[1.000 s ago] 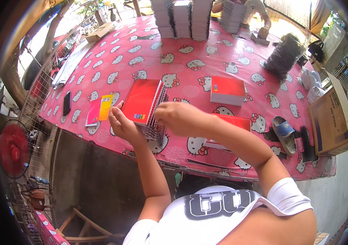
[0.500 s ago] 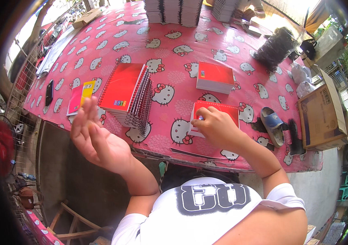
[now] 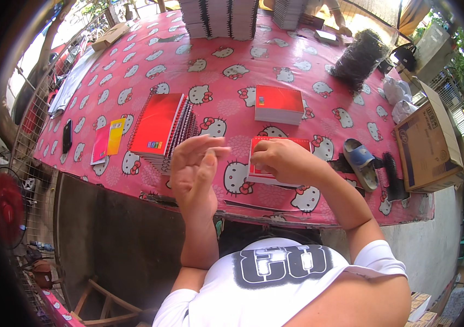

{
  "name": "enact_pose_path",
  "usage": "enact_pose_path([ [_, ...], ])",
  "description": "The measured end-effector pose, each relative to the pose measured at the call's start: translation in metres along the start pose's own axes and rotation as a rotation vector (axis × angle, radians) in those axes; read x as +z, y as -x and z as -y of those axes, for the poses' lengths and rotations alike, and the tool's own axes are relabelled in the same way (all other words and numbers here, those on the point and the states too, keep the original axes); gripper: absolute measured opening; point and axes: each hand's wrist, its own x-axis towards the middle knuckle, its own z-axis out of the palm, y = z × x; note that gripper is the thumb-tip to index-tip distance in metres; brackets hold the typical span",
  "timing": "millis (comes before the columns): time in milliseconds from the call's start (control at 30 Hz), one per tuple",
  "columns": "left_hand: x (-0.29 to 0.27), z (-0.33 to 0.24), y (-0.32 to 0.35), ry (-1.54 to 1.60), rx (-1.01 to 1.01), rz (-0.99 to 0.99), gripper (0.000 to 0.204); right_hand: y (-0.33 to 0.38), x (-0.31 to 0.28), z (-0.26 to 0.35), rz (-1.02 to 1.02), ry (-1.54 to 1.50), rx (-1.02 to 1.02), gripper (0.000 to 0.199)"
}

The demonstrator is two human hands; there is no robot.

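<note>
My right hand [image 3: 278, 161] rests on a stack of small red-covered booklets [image 3: 297, 143] near the table's front edge. Its fingers are curled in a pinch at the left edge of the top red cover; the fingertips are partly hidden. Raised beside it, my left hand [image 3: 196, 174] is open and holds nothing, its palm turned inward. Left of that stands a tall pile of red spiral notebooks [image 3: 157, 128]. Beyond my right hand lies another block of red-covered sheets [image 3: 279, 101].
Left lie a pink-and-yellow booklet [image 3: 108, 140] and a phone [image 3: 67, 136]. Right are a slipper [image 3: 360, 158], a black brush [image 3: 392, 177] and a cardboard box [image 3: 428, 144]. Farther back stand tall spiral-bound stacks [image 3: 221, 20] and a black-wrapped bundle [image 3: 360, 60]. Another person's hand [image 3: 344, 31] shows beyond.
My left hand has swung right, from beside the notebook pile to near the booklet stack. My right hand stays on the stack, its fingers closer to the left edge.
</note>
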Motion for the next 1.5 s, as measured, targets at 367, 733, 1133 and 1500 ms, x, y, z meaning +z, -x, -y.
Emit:
enact_pose_path([
  [367, 0.023, 0.071, -0.017, -0.075, -0.628, 0.206, 0.064, 0.036, 0.017, 0.030, -0.538, -0.059, -0.023, 0.040],
  [733, 0.010, 0.100, 0.014, -0.604, 0.242, 0.418, 0.057, 0.069, 0.040, -0.020, -0.745, -0.927, 0.331, 0.034],
  [1133, 0.072, 0.056, 0.004, -1.141, 0.340, 0.392, 0.030, 0.072, 0.038, -0.009, -0.689, -0.657, 0.529, 0.027],
  [1500, 0.086, 0.066, -0.009, -0.891, 0.329, 0.497, 0.012, 0.290, 0.017, -0.170, -0.761, 0.395, 1.295, 0.020],
])
